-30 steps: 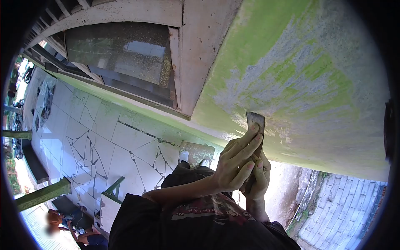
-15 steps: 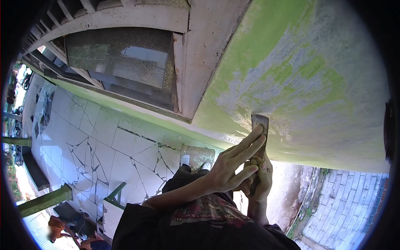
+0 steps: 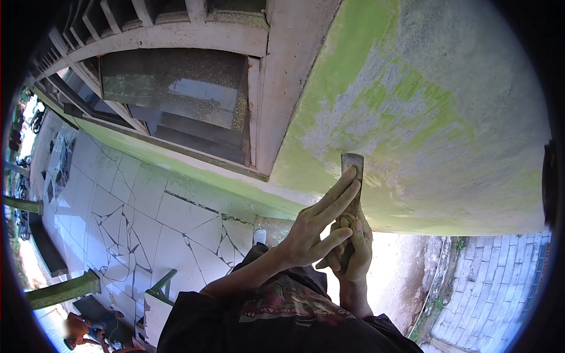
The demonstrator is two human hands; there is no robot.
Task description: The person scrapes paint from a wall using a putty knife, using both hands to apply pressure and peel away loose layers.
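Observation:
A flat metal scraper (image 3: 353, 162) lies with its blade edge against the green painted wall (image 3: 294, 154), where patches of grey show through the paint. My right hand (image 3: 358, 256) is wrapped round the scraper's handle, low in the view. From the left, my left hand (image 3: 315, 226) reaches over it. Its fingers are stretched out and two fingertips press flat on the blade. The left thumb sticks out beside the right hand's fingers. Part of the handle is hidden behind my hands.
A framed window (image 3: 176, 88) borders the wall on the left. Cracked white tiles (image 3: 188, 235) cover the floor below, with a green post (image 3: 67, 289) at the left. Another person (image 3: 79, 329) is at lower left. Grey paving (image 3: 488, 282) lies at lower right.
Both hands and the scraper have moved slightly up and to the left across the wall. The grip looks the same. The view has tilted a little, and the other person has shifted posture.

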